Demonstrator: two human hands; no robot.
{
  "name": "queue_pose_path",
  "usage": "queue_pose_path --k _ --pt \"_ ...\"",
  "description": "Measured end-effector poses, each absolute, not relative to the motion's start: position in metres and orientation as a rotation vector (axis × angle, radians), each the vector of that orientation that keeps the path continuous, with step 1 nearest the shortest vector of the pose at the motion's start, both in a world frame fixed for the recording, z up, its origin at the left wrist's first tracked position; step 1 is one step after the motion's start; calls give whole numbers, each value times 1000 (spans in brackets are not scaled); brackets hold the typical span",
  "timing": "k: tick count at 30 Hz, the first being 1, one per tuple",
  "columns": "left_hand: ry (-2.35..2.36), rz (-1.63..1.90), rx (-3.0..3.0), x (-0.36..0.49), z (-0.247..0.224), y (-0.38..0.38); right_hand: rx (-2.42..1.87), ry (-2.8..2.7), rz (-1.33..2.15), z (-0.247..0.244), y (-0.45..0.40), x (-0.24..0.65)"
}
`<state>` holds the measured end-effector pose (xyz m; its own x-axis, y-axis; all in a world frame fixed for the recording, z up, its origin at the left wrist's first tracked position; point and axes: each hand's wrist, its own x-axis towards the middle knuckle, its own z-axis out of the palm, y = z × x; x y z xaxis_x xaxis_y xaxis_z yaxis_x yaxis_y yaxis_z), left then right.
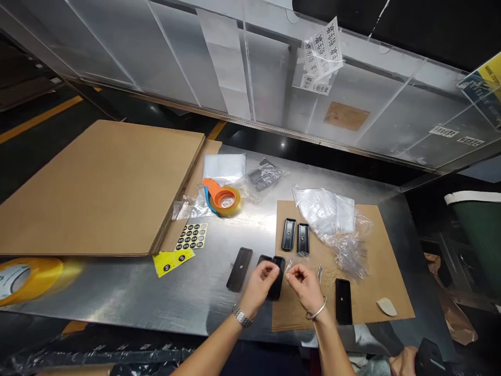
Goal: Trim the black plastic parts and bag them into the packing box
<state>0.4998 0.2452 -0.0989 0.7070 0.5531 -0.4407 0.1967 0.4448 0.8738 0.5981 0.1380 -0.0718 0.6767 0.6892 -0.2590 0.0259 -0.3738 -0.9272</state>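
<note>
My left hand (259,286) is closed in a pinch over two black rectangular trays, partly covering them; what its fingertips hold, if anything, is too small to make out. The nearer black tray (278,284) shows beside the fingertips. My right hand (307,291) also pinches, a short way to the right, with a faint clear wisp, perhaps plastic film, by its fingers. Left of my hands lies a flat dark plate (239,269) with a small hole. Two more black trays, a left one (288,234) and a right one (303,239), lie beyond my hands on the cardboard sheet (376,230).
Another black tray (343,308) lies at right. Clear plastic bags (324,209) sit behind. An orange tape dispenser (223,198), a round sticker sheet (193,236) and stacked cardboard (97,193) occupy the left. Another person's hand (405,360) shows at lower right.
</note>
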Motion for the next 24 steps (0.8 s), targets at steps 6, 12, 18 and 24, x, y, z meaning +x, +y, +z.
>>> queue_pose_path --k 6,12,18,24 --pt "789 234 1384 492 -109 239 -1914 -589 708 -81 142 585" --pt "810 438 1830 469 -117 245 -1992 -768 662 -86 142 571" --pt "814 489 2105 467 -134 264 -2186 -676 611 -115 136 558" --pt "969 465 2254 478 -151 277 -2411 -416 675 -161 126 552"
